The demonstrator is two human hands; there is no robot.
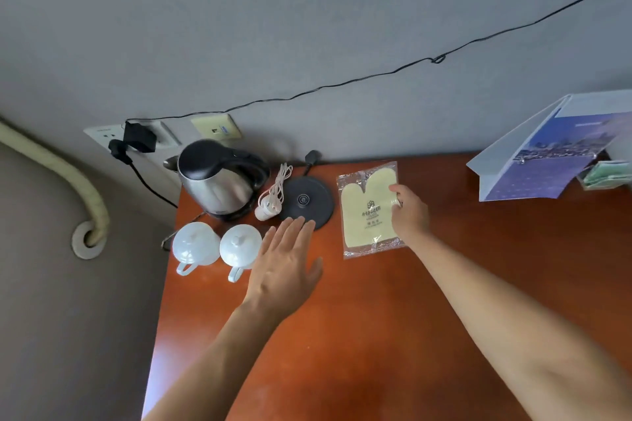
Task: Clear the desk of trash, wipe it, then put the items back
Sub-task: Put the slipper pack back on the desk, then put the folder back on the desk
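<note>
Desk (pixel 376 335), reddish-brown wood, serves as my landmark; I read its contents from left to right. Beyond the desk's left back corner I see a wall socket plate (pixel 102 137) carrying a black adapter (pixel 138 137). On the desk's left back corner stands a steel kettle (pixel 219 178) with a black lid and handle, off its base. Toward the desk's near edge from the kettle sit two white lidded cups (pixel 196 244) and (pixel 240 248), side by side, handles pointing toward the near edge. Just right of the kettle lies a small white bundled cord (pixel 273 198), and beside that the round black kettle base (pixel 306 202), flat on the desk surface.

My left hand (pixel 285 263) is spread flat above the desk, fingers straight and together, holding nothing; its fingertips overlap the near rim of the kettle base. Whether they touch it I cannot tell.

Right of the base lies a clear plastic packet (pixel 371 210) containing a pale yellow mitt-shaped cloth with printed text. My right hand (pixel 410 212) pinches the packet's right edge, thumb on top and fingers curled at the margin. I cannot tell whether the packet rests fully on the desk or is slightly lifted.

At the desk's right back corner a blue-and-white folder (pixel 547 154) stands propped open, with a clear holder of greenish papers (pixel 605 174) beside it.
</note>
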